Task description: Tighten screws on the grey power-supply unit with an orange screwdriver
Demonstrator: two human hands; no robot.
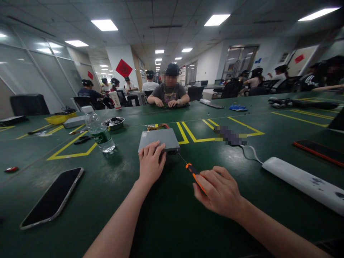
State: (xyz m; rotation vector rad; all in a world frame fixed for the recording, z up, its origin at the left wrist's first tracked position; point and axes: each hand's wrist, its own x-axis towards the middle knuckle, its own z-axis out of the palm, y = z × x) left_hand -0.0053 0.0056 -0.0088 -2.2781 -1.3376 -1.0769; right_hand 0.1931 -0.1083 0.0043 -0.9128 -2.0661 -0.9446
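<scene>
A flat grey metal computer power supply [167, 138] lies on the green table in front of me, with a bundle of coloured wires [158, 126] at its far side. My left hand [151, 163] holds it, fingers over the top face and thumb down by the near edge. In my right hand [219, 188] is a screwdriver [192, 170] with an orange and black handle. Its thin shaft points up and left, and the tip is at the right front corner of the power supply. Whether the tip sits in a screw cannot be made out.
Left of the power supply stand a water bottle [100, 132] and a metal bowl [115, 123] of dark parts; a phone [53, 197] lies nearer. At right is a white power strip [301, 182] with a cable. A person [170, 91] sits opposite.
</scene>
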